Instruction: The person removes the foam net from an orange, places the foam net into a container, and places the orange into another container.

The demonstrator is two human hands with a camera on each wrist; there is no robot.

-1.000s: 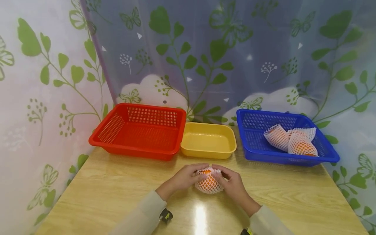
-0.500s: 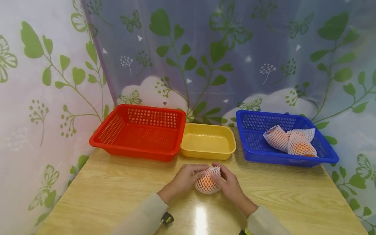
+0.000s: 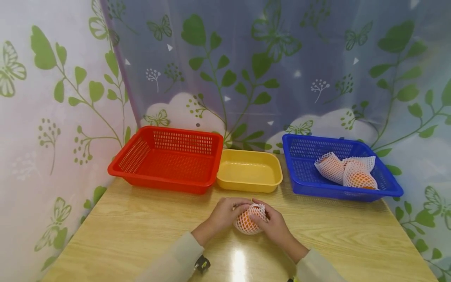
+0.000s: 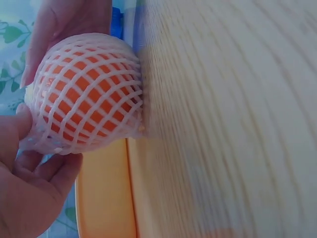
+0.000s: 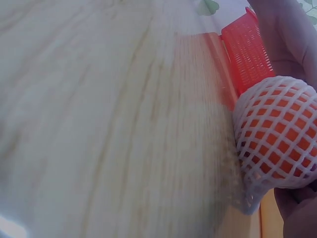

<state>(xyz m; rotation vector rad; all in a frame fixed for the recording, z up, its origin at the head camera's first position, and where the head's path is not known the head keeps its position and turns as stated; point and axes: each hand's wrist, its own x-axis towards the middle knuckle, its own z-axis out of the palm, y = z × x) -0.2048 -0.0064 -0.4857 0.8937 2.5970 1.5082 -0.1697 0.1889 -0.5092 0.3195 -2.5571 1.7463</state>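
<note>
An orange fruit in a white foam net (image 3: 248,222) rests on the wooden table, between both hands. The left hand (image 3: 222,215) curls its fingers and thumb round the fruit's upper left side. From the right, the right hand (image 3: 276,227) grips the net near its top, thumb on the front. In the left wrist view the netted fruit (image 4: 89,94) touches the table, and the left hand (image 4: 34,183) pinches the net's edge. The right wrist view shows the netted fruit (image 5: 280,131) with a gathered end of net at its lower side.
A red basket (image 3: 162,181) stands at the back left, a yellow tray (image 3: 250,186) beside it at the middle. At the back right, a blue basket (image 3: 317,188) holds several netted fruits (image 3: 359,178). A patterned curtain hangs behind them.
Both hands have shifted their fingers slightly on the net at the fruit's top. The right thumb has moved a little left across the net. The fruit has stayed in nearly the same place.
</note>
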